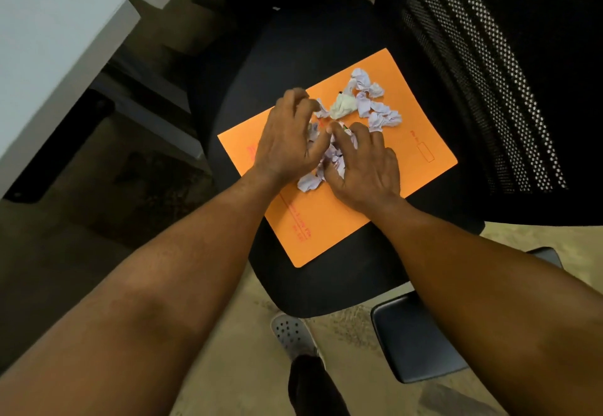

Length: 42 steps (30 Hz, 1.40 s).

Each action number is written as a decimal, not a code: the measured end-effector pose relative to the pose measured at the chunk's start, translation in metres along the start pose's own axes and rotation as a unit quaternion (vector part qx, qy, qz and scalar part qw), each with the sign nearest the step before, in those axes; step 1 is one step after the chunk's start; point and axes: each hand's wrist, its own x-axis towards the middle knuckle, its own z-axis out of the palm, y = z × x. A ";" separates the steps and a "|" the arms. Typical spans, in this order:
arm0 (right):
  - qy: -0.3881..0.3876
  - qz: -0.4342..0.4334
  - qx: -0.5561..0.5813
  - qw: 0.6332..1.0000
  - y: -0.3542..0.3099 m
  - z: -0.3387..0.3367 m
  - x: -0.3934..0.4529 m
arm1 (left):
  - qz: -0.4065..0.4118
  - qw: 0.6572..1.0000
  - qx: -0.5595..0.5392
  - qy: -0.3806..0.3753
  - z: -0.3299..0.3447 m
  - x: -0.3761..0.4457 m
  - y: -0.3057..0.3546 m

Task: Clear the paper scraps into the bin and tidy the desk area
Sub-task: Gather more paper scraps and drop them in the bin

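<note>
An orange folder (329, 220) lies flat on a black chair seat (326, 288). Crumpled white paper scraps (375, 105) are scattered over its upper half, with one pale greenish wad (342, 107) among them. My left hand (288, 141) and my right hand (365, 171) rest side by side on the folder, fingers curled around a cluster of scraps (329, 161) pressed between them. A loose scrap (308, 183) pokes out below the hands. Part of the cluster is hidden under my fingers.
The chair's black mesh backrest (489, 89) rises at the right, and an armrest pad (417, 340) sits at the lower right. A white desk (49, 50) stands at the left. My foot in a white perforated shoe (292, 334) is on the beige floor.
</note>
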 end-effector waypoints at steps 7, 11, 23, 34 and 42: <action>-0.007 -0.036 -0.026 0.999 0.000 0.005 -0.001 | 0.095 0.981 0.085 -0.148 -0.003 -0.028 -0.003; -0.017 -0.037 -0.030 0.999 0.000 0.005 -0.004 | 0.108 0.963 0.178 -0.171 -0.004 -0.044 -0.008; -0.006 0.011 0.080 0.997 0.015 -0.011 -0.003 | 0.021 0.957 0.211 -0.195 -0.007 -0.045 0.011; 0.086 0.194 0.235 0.949 0.015 -0.037 -0.002 | -0.067 0.954 0.223 -0.191 0.007 0.019 0.022; 0.055 0.209 0.307 0.927 -0.015 -0.051 -0.008 | -0.167 0.979 0.104 -0.062 -0.014 -0.041 0.021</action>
